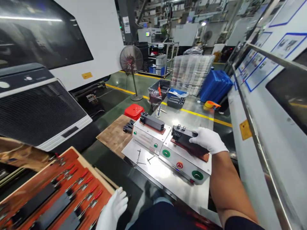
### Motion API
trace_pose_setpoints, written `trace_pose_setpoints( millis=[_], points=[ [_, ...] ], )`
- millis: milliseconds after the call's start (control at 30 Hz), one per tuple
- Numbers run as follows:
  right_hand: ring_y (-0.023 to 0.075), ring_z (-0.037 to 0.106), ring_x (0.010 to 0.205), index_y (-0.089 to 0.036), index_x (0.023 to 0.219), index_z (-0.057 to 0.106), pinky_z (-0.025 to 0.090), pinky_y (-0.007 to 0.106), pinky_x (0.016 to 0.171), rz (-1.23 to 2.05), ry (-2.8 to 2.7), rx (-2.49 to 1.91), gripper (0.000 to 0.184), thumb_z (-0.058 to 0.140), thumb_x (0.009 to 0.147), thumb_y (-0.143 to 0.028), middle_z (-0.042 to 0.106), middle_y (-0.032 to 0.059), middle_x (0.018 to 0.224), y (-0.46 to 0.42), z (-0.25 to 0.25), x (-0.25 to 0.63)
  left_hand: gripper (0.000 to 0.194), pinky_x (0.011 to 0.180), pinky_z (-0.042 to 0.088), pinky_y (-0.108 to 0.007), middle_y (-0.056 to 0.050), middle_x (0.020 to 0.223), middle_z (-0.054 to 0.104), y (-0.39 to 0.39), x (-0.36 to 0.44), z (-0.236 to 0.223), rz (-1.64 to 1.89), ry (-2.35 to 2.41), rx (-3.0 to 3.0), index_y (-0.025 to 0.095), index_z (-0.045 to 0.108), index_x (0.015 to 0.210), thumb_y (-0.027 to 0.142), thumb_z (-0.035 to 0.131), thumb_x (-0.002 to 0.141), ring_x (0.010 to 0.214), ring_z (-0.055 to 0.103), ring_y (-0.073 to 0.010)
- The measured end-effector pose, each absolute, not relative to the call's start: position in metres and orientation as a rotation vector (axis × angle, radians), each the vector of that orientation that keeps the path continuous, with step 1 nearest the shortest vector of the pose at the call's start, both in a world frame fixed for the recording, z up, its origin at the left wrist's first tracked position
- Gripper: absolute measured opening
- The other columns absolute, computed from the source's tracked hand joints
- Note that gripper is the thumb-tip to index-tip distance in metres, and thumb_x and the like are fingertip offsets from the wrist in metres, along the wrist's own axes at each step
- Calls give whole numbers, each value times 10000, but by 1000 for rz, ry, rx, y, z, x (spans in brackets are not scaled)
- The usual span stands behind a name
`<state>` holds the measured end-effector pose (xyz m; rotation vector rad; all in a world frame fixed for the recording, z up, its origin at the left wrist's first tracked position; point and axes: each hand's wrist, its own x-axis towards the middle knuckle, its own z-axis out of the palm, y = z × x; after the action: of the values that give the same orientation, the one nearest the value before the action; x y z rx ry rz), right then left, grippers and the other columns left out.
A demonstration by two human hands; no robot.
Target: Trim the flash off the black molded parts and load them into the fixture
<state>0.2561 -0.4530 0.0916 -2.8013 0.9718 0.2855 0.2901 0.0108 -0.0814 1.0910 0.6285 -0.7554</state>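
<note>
My right hand [208, 140], in a white glove, is wrapped over one end of a long dark grey housing [185, 137]. That housing rests on the reddish-brown pad of the right-hand metal control box [203, 164]. A similar housing [153, 121] lies on the left-hand box [146, 140]. My left hand [117, 203], also gloved, hangs at the bottom, fingers loosely apart and holding nothing. Beside it is an orange-red fixture board [79, 163], where several dark bars [56, 209] sit among red-handled toggle clamps [83, 174].
Thin metal pieces [150, 158] lie on the steel tabletop [165, 171]. Further dark housings sit on a wooden board [114, 132]. Beyond stand a red stool [134, 111], a fan [131, 60], a plastic-lined bin [158, 91] and orange tape [211, 104]. Machines flank both sides.
</note>
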Motion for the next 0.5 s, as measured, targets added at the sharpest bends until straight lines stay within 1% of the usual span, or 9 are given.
trace_pose_setpoints(
  millis=[33,100,133,233,267,400,500],
  points=[
    [215,658,825,-236,936,765,388,271,610,280,1004,-2772,238,654,770,-366,733,57,933,-463,89,256,422,1158,356,-517,-97,1474,565,1,295,-76,-768,619,1132,290,650,1332,380,538,935,1426,427,-305],
    [215,657,821,-243,960,772,393,274,614,269,1057,-2734,261,662,761,-371,735,55,934,-476,84,255,392,1123,403,-531,-67,1434,608,-17,306,-64,-805,600,1198,318,664,1293,328,461,958,1395,478,-286],
    [220,657,824,-243,972,774,395,277,616,271,1077,-2724,274,667,755,-371,735,56,932,-481,81,254,392,1117,419,-522,-74,1419,621,-24,311,-59,-825,593,1216,310,663,1294,311,469,952,1382,497,-287],
    [224,658,852,-235,1013,775,407,279,643,279,1086,-2691,312,679,740,-352,736,59,949,-488,74,251,440,1109,461,-462,-150,1387,631,-44,331,-46,-825,587,1307,211,645,1330,288,570,903,1294,589,-317],
    [222,657,861,-231,1024,774,410,277,654,277,1082,-2682,321,682,736,-341,735,59,960,-488,71,249,462,1097,475,-446,-163,1379,631,-49,338,-42,-818,585,1336,190,634,1344,288,585,896,1252,622,-315],
    [216,654,880,-213,1062,766,408,275,668,325,1071,-2693,341,666,749,-302,722,70,1003,-479,52,245,473,990,537,-383,-163,1333,653,-62,365,-35,-829,598,1376,170,610,1369,294,561,915,1094,702,-266],
    [230,658,934,-214,1183,732,416,282,694,375,1093,-2662,412,641,788,-288,702,89,1099,-470,37,249,426,914,550,-351,-160,1272,680,-72,375,-34,-854,566,1400,160,648,1308,303,564,916,1013,719,-244]
  ],
)
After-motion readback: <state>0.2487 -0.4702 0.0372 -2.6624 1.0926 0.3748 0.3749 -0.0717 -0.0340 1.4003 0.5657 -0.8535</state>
